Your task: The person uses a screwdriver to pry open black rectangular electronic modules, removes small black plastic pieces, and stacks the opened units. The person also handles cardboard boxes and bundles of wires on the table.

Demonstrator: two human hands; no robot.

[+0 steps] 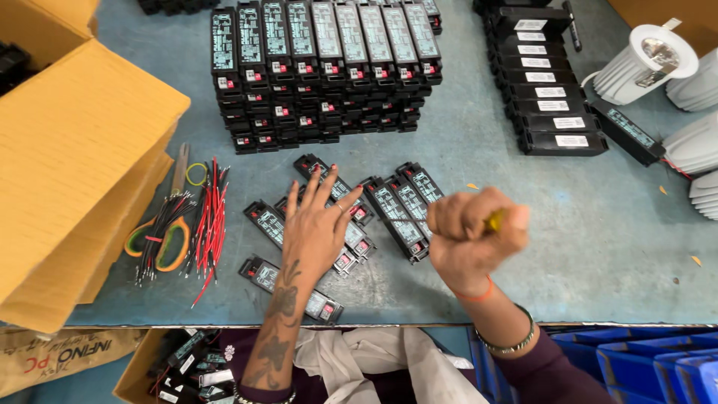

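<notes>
At the frame's centre, the left hand [318,228] lies open, fingers spread flat over loose black driver units [389,213] on the worktop [523,247]. The right hand [475,236] is fisted around a yellow-handled tool [495,220], wrist raised. Pressing one unit steady would likely help before the tool comes down squarely.

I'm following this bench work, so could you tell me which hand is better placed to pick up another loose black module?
Probably the left hand: it lies open on the loose black modules, while the right hand is a raised fist around a yellow-tipped tool.
</notes>
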